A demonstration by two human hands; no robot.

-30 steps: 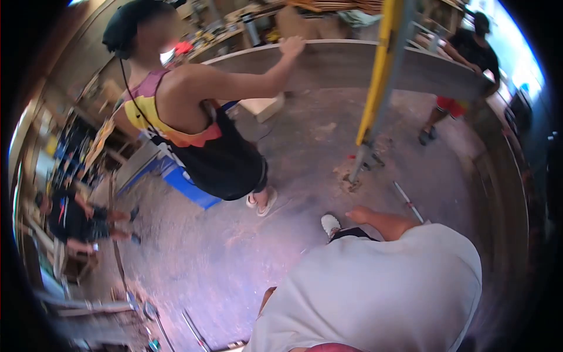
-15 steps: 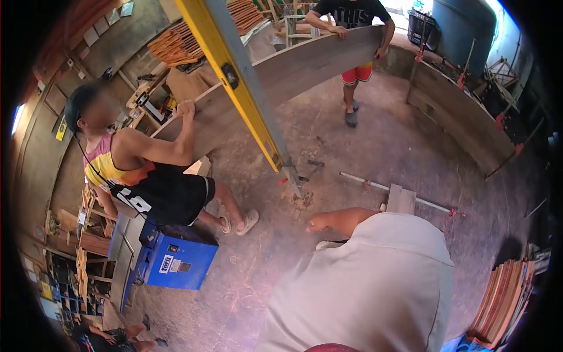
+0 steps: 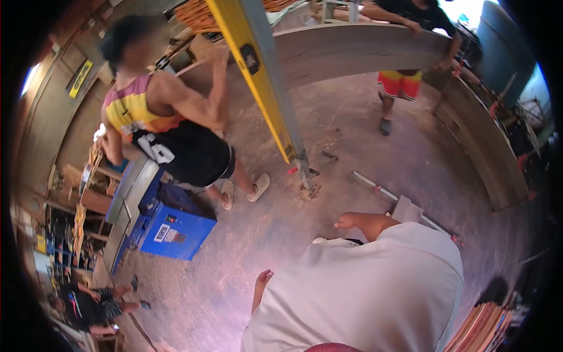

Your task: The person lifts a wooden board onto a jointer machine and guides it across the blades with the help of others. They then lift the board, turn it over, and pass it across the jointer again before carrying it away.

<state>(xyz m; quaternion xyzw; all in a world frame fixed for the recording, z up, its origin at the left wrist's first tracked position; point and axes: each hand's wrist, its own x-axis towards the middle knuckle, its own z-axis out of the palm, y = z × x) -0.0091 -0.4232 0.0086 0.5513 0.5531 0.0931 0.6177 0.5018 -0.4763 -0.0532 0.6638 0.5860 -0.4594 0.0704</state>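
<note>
My right hand (image 3: 345,221) hangs in front of my beige shirt, pointing left, with nothing visible in it; its fingers look loosely bent and slightly apart. My left hand (image 3: 264,277) shows at the shirt's left edge, empty, fingers half curled and apart. Nearest to my right hand are a long bar clamp (image 3: 375,186) on the floor and a grey-brown board piece (image 3: 407,209) lying across it. Two other people hold a long, wide wooden board (image 3: 352,54) on edge between them. Ahead of me stands a yellow spirit level (image 3: 258,73) against a grey post.
A blue machine (image 3: 179,230) stands at left beside a person (image 3: 170,117) in a sleeveless top. Another person (image 3: 399,64) is at the board's far end. Clamped boards (image 3: 481,138) curve along the right. Stacked wood strips (image 3: 478,328) are lower right. A person (image 3: 94,302) sits lower left.
The view has shifted, so most things sit elsewhere in frame. My left hand has come into view. The person at left stands more upright, and the seated person shows more fully.
</note>
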